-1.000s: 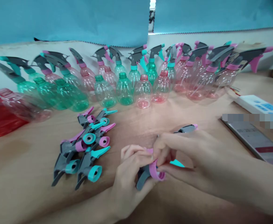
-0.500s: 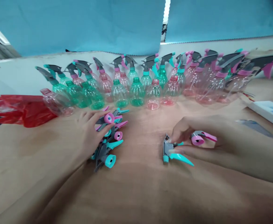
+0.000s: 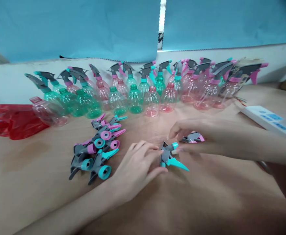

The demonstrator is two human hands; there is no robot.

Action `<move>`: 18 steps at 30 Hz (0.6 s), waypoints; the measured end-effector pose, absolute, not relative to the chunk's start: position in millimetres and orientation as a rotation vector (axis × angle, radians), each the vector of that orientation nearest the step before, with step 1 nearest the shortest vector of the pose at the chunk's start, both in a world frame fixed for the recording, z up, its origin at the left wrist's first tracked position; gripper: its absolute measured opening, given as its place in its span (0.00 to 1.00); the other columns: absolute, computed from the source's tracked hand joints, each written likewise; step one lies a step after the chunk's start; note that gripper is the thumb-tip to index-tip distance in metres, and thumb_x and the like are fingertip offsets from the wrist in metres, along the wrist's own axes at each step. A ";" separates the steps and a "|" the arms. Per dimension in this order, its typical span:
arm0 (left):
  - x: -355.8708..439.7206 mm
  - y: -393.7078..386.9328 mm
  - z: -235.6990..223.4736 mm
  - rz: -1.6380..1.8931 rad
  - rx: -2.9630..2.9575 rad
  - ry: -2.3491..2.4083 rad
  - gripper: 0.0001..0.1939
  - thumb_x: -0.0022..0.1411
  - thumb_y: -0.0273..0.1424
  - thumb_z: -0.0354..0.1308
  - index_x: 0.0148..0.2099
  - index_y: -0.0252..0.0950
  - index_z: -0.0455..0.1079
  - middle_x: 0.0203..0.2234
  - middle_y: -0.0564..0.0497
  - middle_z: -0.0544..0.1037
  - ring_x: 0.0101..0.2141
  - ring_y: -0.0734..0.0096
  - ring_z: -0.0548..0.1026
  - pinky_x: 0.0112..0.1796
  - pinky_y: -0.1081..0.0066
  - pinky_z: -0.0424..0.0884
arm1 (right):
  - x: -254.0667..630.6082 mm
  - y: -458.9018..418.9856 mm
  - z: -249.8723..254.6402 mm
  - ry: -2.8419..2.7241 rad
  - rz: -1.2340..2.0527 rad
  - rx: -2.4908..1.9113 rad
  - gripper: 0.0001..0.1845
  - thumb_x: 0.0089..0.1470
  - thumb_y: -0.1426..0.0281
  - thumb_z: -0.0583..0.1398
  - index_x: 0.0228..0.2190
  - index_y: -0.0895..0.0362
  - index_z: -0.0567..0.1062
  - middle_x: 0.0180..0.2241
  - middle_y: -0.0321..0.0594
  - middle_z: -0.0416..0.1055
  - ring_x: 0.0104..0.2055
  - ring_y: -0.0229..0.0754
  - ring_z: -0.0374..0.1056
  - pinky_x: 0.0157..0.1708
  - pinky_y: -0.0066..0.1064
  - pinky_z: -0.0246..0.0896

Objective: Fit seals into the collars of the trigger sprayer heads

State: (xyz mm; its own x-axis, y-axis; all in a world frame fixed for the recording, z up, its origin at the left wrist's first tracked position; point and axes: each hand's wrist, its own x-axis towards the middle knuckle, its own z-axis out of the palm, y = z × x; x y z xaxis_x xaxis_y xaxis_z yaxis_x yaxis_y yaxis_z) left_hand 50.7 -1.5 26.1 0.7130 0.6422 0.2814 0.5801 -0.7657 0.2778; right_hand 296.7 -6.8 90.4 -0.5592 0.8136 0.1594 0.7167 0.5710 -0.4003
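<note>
A grey trigger spray head (image 3: 166, 154) with a teal collar and teal trigger lies on the table between my hands. My left hand (image 3: 139, 164) has its thumb and forefinger closed around the spray head's left end. On the other side, my right hand (image 3: 190, 132) keeps its forefinger and thumb apart, the thumb tip at the teal collar. Partly under my right hand is a second spray head (image 3: 193, 137), grey and pink. To the left lies a pile of spray heads (image 3: 99, 143) in grey with pink or teal parts.
Several open-necked bottles (image 3: 135, 101), pink and green, stand in front of bottles fitted with sprayers (image 3: 204, 88) along the wall. A red plastic bag (image 3: 13, 120) lies at the left edge. A white power strip (image 3: 272, 119) is at the right.
My left hand has moved right from the pile to the teal spray head. My right hand has loosened its pinch on that head. The view has shifted slightly right.
</note>
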 end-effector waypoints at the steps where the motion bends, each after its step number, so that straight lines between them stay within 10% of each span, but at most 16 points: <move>1: 62.9 -2.6 24.8 0.492 2.726 0.990 0.16 0.62 0.40 0.56 0.49 0.38 0.68 0.45 0.48 0.72 0.45 0.60 0.68 0.45 0.61 0.64 | 297.5 -4.7 92.0 -2.521 0.384 -1.282 0.15 0.54 0.54 0.57 0.36 0.50 0.73 0.34 0.35 0.74 0.34 0.42 0.69 0.30 0.32 0.56; 18: 114.8 37.8 16.3 0.576 2.526 0.923 0.12 0.55 0.30 0.61 0.43 0.40 0.66 0.41 0.52 0.72 0.44 0.62 0.68 0.45 0.61 0.62 | 311.6 21.5 102.3 -2.438 0.599 -1.318 0.09 0.55 0.62 0.57 0.33 0.54 0.73 0.32 0.33 0.73 0.32 0.35 0.68 0.27 0.26 0.57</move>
